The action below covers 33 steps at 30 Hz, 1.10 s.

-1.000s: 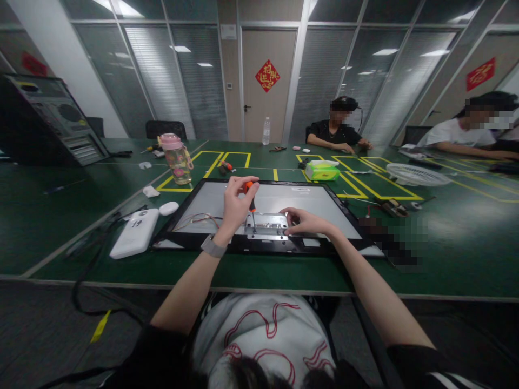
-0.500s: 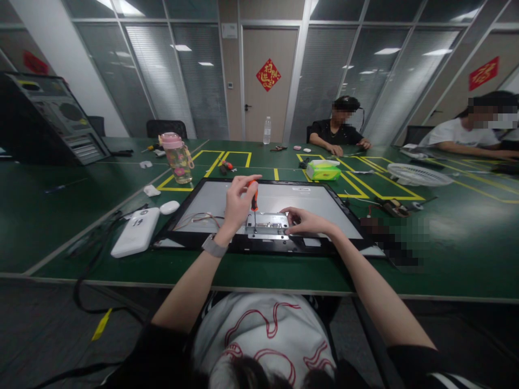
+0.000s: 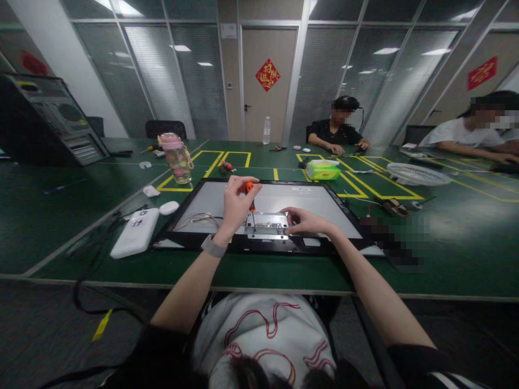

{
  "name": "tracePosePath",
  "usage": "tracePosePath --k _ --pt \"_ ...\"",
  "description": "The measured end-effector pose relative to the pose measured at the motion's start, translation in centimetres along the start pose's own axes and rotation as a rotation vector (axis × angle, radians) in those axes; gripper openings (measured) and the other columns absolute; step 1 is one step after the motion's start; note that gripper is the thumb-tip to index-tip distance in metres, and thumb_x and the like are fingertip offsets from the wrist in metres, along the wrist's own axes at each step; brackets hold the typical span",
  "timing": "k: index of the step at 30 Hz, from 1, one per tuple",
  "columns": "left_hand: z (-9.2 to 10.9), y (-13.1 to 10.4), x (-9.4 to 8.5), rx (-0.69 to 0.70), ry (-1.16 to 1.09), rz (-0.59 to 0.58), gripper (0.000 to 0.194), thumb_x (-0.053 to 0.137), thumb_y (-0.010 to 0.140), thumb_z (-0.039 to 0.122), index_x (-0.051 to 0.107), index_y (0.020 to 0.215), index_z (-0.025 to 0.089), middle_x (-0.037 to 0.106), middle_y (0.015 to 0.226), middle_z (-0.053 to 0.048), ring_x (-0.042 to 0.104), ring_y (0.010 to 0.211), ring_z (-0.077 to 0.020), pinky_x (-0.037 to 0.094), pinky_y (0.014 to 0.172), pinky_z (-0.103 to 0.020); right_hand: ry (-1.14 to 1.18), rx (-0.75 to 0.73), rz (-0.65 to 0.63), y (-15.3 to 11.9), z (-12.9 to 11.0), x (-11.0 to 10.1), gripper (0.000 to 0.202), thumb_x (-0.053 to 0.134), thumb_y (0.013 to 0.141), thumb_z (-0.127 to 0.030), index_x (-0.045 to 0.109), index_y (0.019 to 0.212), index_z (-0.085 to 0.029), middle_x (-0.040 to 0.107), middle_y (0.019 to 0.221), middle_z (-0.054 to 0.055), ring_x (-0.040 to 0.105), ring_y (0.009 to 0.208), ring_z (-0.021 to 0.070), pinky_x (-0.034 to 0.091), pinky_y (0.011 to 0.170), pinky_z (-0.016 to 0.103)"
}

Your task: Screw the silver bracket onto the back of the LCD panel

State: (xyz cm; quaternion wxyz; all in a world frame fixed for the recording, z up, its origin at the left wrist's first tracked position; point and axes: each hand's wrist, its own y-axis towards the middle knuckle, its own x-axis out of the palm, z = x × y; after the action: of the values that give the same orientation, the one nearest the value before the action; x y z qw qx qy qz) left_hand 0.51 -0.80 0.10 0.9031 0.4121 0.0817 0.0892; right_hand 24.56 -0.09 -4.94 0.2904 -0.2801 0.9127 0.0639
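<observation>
A flat display panel (image 3: 194, 208) with a black frame and pale back lies on the green table before me. On its near half sits a silver metal bracket (image 3: 267, 220) with a slotted middle. My left hand (image 3: 235, 208) is closed round the orange and black handle of a screwdriver (image 3: 250, 195). The screwdriver stands nearly upright, its shaft reaching down to the left side of the bracket. My right hand (image 3: 304, 221) curls at the bracket's right edge, thumb and fingers on either side of it. Thin wires (image 3: 198, 218) lie on the panel to the left.
To the left are a white power bank (image 3: 135, 233), a black cable and a pink-lidded bottle (image 3: 175, 159). Beyond the panel stand a green tissue pack (image 3: 323, 170) and a clear bottle (image 3: 266, 131). A white fan grille (image 3: 417, 174) lies right. Two people sit across.
The screwdriver's handle has tipped slightly to the left, and my left hand's fingers have shifted on it. My right hand stays at the bracket.
</observation>
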Motion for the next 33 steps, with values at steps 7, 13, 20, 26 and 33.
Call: tracePosePath --k 7,13,20,26,33 --pt "0.17 -0.05 0.00 -0.082 -0.175 -0.099 0.024 0.045 0.093 0.025 0.066 0.101 0.018 0.065 0.083 -0.003 0.061 0.076 -0.0132 0.049 0.070 -0.026 -0.004 0.000 0.003 -0.07 -0.18 -0.02 0.066 0.076 0.066 -0.035 0.050 0.124 -0.015 0.054 0.076 -0.003 0.052 0.071 0.0138 0.040 0.068 0.027" --pt "0.17 0.05 -0.02 -0.032 -0.112 -0.045 0.015 0.064 0.083 0.032 0.071 0.089 0.020 0.060 0.089 -0.004 0.058 0.078 -0.0128 0.048 0.068 -0.024 -0.019 0.006 0.003 -0.10 -0.33 -0.01 0.067 0.076 0.067 -0.035 0.049 0.125 -0.016 0.055 0.077 -0.003 0.053 0.072 0.0145 0.040 0.069 0.028" --pt "-0.06 0.17 0.13 -0.145 -0.333 -0.103 0.029 0.047 0.092 0.037 0.067 0.093 0.017 0.065 0.078 -0.004 0.062 0.075 -0.0146 0.050 0.070 -0.027 -0.024 0.007 0.004 -0.11 -0.30 -0.06 0.066 0.075 0.067 -0.034 0.049 0.125 -0.015 0.055 0.077 -0.003 0.053 0.072 0.0145 0.041 0.069 0.028" --pt "0.15 0.20 0.05 -0.062 -0.200 -0.040 0.020 0.074 0.072 0.037 0.069 0.075 0.018 0.059 0.087 -0.003 0.058 0.080 -0.0128 0.047 0.063 -0.021 -0.017 0.009 0.005 -0.03 -0.04 -0.01 0.067 0.076 0.066 -0.035 0.050 0.125 -0.017 0.053 0.077 -0.003 0.052 0.072 0.0141 0.040 0.068 0.027" --pt "-0.08 0.15 0.02 -0.198 -0.418 -0.175 0.028 0.057 0.087 0.041 0.069 0.098 0.018 0.066 0.080 -0.004 0.060 0.068 -0.0125 0.048 0.063 -0.025 -0.009 0.001 -0.002 0.09 0.23 -0.03 0.068 0.076 0.067 -0.034 0.048 0.125 -0.014 0.053 0.075 -0.004 0.052 0.069 0.0137 0.040 0.066 0.027"
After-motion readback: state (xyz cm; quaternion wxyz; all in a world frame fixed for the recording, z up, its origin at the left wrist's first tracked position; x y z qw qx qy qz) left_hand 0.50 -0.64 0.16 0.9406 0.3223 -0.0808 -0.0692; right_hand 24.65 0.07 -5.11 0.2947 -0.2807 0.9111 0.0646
